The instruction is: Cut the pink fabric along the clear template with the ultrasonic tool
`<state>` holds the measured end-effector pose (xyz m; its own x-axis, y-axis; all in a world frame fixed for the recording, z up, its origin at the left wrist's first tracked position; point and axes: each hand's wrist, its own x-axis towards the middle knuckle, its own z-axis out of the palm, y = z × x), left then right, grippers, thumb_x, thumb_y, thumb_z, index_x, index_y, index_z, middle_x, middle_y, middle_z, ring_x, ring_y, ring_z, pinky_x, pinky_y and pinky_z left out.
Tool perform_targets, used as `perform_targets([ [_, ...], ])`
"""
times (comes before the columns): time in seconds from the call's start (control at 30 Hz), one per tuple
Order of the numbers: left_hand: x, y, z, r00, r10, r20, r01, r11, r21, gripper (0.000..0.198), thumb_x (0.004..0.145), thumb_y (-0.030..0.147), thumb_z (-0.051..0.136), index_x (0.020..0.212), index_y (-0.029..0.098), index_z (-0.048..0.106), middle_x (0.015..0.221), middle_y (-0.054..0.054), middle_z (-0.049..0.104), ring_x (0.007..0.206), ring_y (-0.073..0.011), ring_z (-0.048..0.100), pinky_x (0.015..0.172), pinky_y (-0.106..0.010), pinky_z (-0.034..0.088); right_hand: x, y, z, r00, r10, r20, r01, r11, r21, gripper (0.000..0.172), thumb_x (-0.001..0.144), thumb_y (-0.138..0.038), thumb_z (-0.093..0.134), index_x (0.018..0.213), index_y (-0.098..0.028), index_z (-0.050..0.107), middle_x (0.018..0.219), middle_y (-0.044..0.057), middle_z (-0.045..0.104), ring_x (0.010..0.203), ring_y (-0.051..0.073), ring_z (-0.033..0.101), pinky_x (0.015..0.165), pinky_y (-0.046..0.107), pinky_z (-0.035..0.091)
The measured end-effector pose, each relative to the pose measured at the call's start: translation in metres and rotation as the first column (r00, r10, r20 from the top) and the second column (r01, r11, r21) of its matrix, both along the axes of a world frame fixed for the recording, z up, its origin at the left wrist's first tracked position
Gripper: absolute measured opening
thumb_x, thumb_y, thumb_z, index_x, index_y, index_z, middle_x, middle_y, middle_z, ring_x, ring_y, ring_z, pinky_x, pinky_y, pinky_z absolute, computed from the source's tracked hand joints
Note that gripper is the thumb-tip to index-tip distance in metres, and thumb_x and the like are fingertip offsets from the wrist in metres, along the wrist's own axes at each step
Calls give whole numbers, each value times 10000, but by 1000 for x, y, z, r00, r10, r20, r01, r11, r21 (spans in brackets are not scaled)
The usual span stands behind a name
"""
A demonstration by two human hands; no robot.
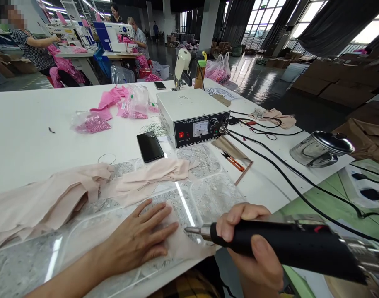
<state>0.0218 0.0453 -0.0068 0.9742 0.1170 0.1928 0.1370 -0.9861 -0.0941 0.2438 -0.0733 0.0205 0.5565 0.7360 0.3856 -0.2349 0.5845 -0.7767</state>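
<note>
My left hand lies flat, fingers spread, on a pale pink fabric piece over the grey marble-patterned sheet. In my right hand is a black ultrasonic handpiece, fingers wrapped round its barrel. Its pointed metal tip faces left, just above or touching the fabric near my left fingertips; I cannot tell which. More pale pink fabric pieces lie beyond my left hand, and a larger pile of the same fabric spreads to the left.
A white control box with cables stands behind the sheet. Around it are a phone, orange thread snips and bags of pink pieces. A steel mug stands at right. People work at sewing machines behind.
</note>
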Motion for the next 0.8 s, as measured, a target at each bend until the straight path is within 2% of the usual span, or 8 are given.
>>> perform_targets([
  [0.1,-2,3,0,1000,-18,2,18,1000,4,474,1002,517,431,1403,271,485,1383,-94,536,1327,-277,439,1163,-513,222,2,-16,4,999,33,0,-33,999,-34,155,854,-358,575,942,-230,570,794,-3,557,529,105,567,495,285,512],
  [0.23,-3,-5,1,999,34,21,-33,997,-66,432,1027,468,396,1392,260,499,1449,-85,477,1384,-263,374,1186,-520,188,1,-30,-4,998,45,37,-42,996,-85,169,886,-388,543,992,-257,538,805,3,552,563,125,559,523,315,509],
  [0.43,3,-25,3,998,12,63,-1,987,-160,397,1058,311,370,1407,155,481,1404,-87,536,1357,-227,423,1176,-429,285,1,-35,-12,995,96,37,-93,993,-71,160,911,-385,508,1027,-275,510,849,3,540,598,117,555,557,305,507],
  [0.7,6,-33,2,995,32,91,-16,984,-177,362,1056,316,379,1345,179,549,1370,-71,572,1352,-243,437,1131,-439,378,5,-37,-6,990,83,113,-77,995,-57,171,901,-398,533,1030,-288,508,797,-2,551,570,129,558,529,299,505],
  [0.8,6,-35,2,996,40,75,-27,985,-171,363,1051,338,390,1325,184,570,1357,-78,581,1346,-258,445,1118,-454,395,7,-38,-6,990,105,98,-97,992,-78,182,898,-392,529,1036,-275,511,806,7,563,595,138,557,560,318,508],
])
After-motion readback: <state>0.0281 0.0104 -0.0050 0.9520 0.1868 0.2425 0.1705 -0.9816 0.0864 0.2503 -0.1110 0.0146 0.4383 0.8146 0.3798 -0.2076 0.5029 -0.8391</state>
